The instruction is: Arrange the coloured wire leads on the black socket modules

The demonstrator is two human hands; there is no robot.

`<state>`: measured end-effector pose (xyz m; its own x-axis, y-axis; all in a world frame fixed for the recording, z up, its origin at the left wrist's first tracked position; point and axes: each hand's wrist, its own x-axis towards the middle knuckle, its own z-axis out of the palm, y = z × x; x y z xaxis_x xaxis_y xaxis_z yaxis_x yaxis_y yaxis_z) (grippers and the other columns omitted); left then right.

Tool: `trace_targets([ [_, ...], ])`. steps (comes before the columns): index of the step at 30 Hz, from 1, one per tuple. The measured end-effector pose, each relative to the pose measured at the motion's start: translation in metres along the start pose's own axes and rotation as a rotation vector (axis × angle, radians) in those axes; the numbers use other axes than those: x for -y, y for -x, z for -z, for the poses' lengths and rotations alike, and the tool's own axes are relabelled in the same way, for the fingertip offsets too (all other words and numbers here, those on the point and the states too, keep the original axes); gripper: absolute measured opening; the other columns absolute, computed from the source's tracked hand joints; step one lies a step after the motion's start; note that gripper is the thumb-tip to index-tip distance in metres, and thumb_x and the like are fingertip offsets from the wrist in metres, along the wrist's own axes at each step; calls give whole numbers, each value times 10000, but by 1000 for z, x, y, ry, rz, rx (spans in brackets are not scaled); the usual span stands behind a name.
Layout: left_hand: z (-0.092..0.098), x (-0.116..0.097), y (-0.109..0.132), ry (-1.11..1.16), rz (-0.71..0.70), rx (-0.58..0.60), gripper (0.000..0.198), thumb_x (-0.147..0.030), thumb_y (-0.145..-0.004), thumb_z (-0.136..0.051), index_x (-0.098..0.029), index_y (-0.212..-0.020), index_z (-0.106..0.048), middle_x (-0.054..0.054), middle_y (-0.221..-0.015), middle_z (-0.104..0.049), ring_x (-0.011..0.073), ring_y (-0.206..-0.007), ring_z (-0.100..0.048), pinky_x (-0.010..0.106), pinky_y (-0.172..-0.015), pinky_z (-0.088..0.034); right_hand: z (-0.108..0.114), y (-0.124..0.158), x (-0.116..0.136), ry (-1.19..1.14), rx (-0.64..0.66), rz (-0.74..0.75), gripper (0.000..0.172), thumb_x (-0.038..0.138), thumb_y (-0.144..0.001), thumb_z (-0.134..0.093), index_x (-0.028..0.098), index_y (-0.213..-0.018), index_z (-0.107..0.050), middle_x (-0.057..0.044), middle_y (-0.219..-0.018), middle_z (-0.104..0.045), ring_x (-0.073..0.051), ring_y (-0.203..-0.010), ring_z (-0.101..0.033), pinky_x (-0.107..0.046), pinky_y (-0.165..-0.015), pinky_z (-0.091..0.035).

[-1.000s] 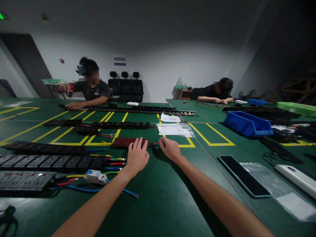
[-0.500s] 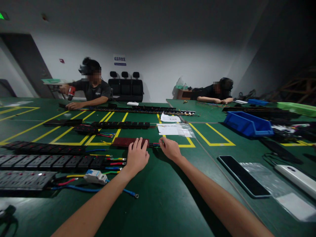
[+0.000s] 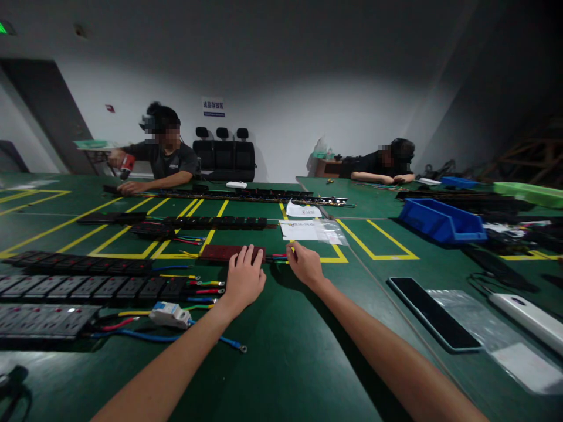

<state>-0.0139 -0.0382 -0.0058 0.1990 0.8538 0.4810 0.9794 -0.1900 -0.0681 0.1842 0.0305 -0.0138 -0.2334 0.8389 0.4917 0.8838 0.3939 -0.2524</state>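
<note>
A dark red, flat rectangular block (image 3: 214, 252) lies on the green table, with yellow wires at its left end and several coloured wires (image 3: 276, 258) out of its right end. My left hand (image 3: 246, 278) rests on the block's right part, fingers stretched out and a little spread. Just right of the block, my right hand (image 3: 305, 265) is closed in a pinch on the coloured wires. The pinched wire ends are hidden by the fingers. Left of my left forearm lie black socket strips (image 3: 101, 287) with ring-terminal wires and a white-and-blue circuit breaker (image 3: 170, 314).
A phone (image 3: 433, 313), plastic bags and a white power bank (image 3: 528, 316) lie at right. Beyond stands a blue bin (image 3: 442, 221). Paper sheets (image 3: 308, 230) lie past my right hand. Across the table, one person holds a red drill (image 3: 127, 165); another leans on folded arms.
My right hand has shifted slightly to the right along the wires, away from the block. My left hand stays in place on the block.
</note>
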Motion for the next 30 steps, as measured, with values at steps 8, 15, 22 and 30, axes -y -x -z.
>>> trace_targets([
  [8,1,0,0,11,-5,1,521,-287,-925,-479,-183,-1433,-535,139,-1511,-490,312,-1402,-427,487,-1115,-356,-1,-3,4,130,140,12,426,421,-1016,-411,223,-758,-685,-43,-806,-737,-157,-718,-650,-259,-604,-295],
  [15,2,1,0,13,-5,7,518,-280,-926,-469,-175,-1428,-541,147,-1509,-490,317,-1397,-434,494,-1112,-362,-2,-2,4,107,85,24,443,418,-1034,-373,227,-814,-707,-45,-820,-740,-152,-714,-647,-252,-602,-296],
  [22,1,1,0,17,0,8,519,-287,-927,-480,-176,-1432,-536,148,-1508,-491,318,-1398,-433,492,-1113,-358,-4,-2,3,162,137,-25,437,433,-1021,-409,229,-789,-719,-56,-815,-745,-169,-732,-668,-250,-610,-320],
  [30,-2,2,0,9,-5,0,523,-286,-925,-474,-181,-1434,-530,143,-1517,-481,315,-1403,-422,492,-1114,-351,-1,-3,5,164,148,-21,415,427,-1030,-392,230,-849,-709,-54,-838,-747,-169,-743,-675,-249,-608,-322],
])
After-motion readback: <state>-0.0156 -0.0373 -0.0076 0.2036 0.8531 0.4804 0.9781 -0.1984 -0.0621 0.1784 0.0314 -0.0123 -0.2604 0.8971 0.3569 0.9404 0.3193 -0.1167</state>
